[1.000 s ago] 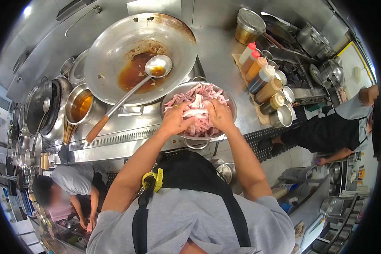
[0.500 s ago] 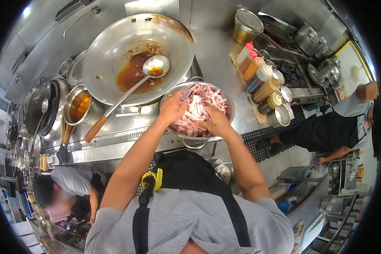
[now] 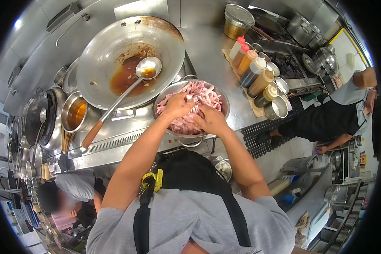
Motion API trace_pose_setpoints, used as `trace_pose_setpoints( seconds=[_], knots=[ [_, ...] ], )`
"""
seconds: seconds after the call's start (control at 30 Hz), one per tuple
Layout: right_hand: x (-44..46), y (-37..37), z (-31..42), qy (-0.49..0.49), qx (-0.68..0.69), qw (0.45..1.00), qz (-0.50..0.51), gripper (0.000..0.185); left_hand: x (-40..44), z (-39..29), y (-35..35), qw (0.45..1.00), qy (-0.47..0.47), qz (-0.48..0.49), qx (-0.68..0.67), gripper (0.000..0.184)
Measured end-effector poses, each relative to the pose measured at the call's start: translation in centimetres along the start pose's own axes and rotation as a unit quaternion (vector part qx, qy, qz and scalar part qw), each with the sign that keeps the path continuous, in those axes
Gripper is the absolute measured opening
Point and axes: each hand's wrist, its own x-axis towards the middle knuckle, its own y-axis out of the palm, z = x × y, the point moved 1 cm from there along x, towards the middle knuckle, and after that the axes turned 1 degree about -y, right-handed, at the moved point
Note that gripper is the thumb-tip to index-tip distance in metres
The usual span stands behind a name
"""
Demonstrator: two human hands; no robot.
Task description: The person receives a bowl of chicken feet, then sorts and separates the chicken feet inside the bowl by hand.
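Observation:
Pale pink strips of raw meat (image 3: 202, 94) fill a round metal bowl (image 3: 225, 111) at the counter's front edge. My left hand (image 3: 178, 106) is on the left part of the heap, its fingertips sunk among the strips. From the right, my right hand (image 3: 211, 120) presses into the same heap, its fingers curved round some strips and partly hidden. The two hands are close together. Up and to the left stands a large wok (image 3: 93, 63) with brown liquid, and a ladle (image 3: 118, 99) rests in it.
Squeeze bottles (image 3: 255, 70) and small metal cups line the right of the counter (image 3: 201, 46). A pot of amber liquid (image 3: 75, 112) stands left of the wok. One person (image 3: 78, 186) is at lower left; another person (image 3: 338, 114) stands at right.
My left hand has come down into the meat, with its fingers now among the strips. Both hands are nearer each other than half a second ago. The view has shifted slightly.

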Motion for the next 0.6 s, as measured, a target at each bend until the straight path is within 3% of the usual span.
trace_pose_setpoints(
  seconds=[0.1, 0.3, 0.4, 0.5, 0.6],
  knots=[
    [0.5, 1.2, -0.8, 0.006, 0.034, 0.997, -0.067, 0.039, -1.5, -0.8, -1.7, 0.984, -0.061, 0.057, -0.160, 0.036],
    [0.6, 1.4, -0.5, 0.012, 0.026, 0.997, -0.069, 0.035, -3.0, 2.0, -2.3, 0.993, -0.090, -0.054, -0.056, 0.046],
    [0.6, 1.5, -0.7, 0.024, 0.031, 0.997, -0.061, 0.035, -4.1, 2.4, -1.9, 0.987, -0.019, -0.140, -0.083, 0.054],
    [0.4, 1.9, -1.0, 0.008, 0.040, 0.996, -0.082, 0.036, -5.2, 1.8, -2.3, 0.977, 0.127, -0.162, 0.050, 0.054],
    [0.2, 1.8, -1.4, 0.002, 0.046, 0.996, -0.076, 0.038, -6.5, 1.6, -2.7, 0.989, 0.150, 0.014, 0.009, 0.052]
  ],
)
